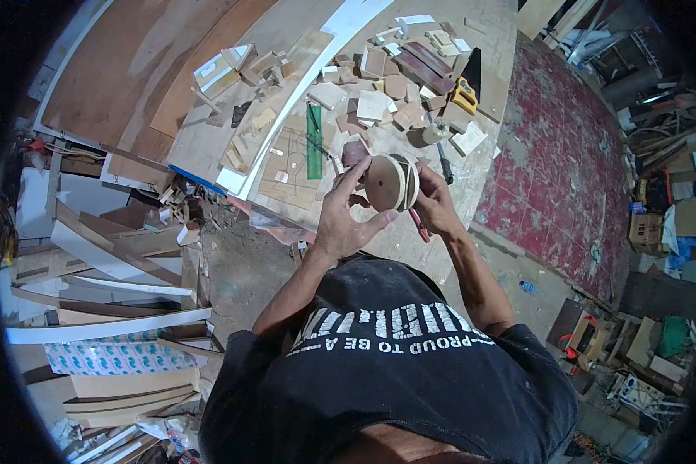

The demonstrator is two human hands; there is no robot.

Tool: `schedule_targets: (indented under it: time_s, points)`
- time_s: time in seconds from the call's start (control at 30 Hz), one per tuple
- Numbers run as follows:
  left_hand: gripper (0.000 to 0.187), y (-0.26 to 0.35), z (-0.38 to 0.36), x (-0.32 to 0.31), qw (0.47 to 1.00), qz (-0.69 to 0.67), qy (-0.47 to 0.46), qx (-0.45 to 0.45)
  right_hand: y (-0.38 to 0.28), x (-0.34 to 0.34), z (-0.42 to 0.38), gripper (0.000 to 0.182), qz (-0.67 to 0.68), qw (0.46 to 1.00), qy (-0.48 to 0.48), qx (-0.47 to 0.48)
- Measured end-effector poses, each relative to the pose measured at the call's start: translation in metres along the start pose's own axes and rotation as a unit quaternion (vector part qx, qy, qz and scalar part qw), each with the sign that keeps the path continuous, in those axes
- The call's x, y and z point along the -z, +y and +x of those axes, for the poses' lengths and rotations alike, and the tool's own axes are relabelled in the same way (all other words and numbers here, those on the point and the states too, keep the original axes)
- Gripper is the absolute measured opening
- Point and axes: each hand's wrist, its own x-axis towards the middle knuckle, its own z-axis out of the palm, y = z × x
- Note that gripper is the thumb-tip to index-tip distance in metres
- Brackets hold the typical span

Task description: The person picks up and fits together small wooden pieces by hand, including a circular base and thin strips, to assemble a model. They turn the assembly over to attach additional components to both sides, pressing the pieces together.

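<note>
Wooden discs [387, 172], black "PROUD" shirt [394, 390]

Brighter ctr, dim edges, fisheye distort., blk vignette at corners

Wood offcuts [373, 105], yellow-handled saw [465, 96] block way beyond right hand [436, 206]; room above red surface [553, 170].

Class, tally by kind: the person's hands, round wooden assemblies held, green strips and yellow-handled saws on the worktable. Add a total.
Left hand and right hand: 2
Round wooden assembly: 1
Green strip: 1
Yellow-handled saw: 1
Total: 5
</note>
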Motion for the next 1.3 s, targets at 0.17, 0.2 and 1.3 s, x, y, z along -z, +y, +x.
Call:
schedule_targets:
  time_s: [0.17, 0.2, 1.3]
  points:
    - [0.091, 0.006, -0.002, 0.004, 0.999, -0.032, -0.016, 0.028, -0.014, -0.007, 0.002, 0.009, -0.093, 0.994, -0.011, 0.06]
    - [0.092, 0.009, -0.002, 0.005, 0.998, -0.047, -0.021, 0.046, -0.015, -0.008, 0.002, 0.009, -0.092, 0.994, -0.012, 0.06]
    - [0.106, 0.014, 0.0, 0.006, 0.975, -0.202, -0.078, 0.053, -0.054, -0.026, -0.008, 0.01, -0.332, 0.939, -0.053, 0.076]
